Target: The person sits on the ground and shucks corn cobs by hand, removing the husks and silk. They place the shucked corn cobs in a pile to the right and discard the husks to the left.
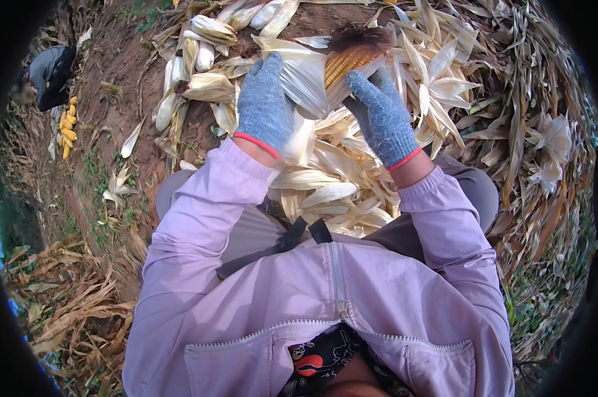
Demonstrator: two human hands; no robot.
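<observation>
Between my hands is a partly opened ear of corn [346, 67], its yellow kernels bared and dark brown silk [361, 38] at its far end. My left hand [266, 101], in a grey knit glove with a red cuff, grips a pale husk leaf [304, 74] pulled out to the left. My right hand [382, 114], gloved the same way, holds the ear from its right side, the thumb against the kernels. Husk still wraps the ear's lower part. Under both hands, between my knees, lies a heap of loose husks [333, 191].
Several unhusked ears [207, 87] lie ahead to the left. Dry husks and stalks [517, 114] cover the ground on the right. Far left, a person [53, 74] bends near a row of bare yellow cobs [67, 130]. Dry leaves [75, 297] are piled at lower left.
</observation>
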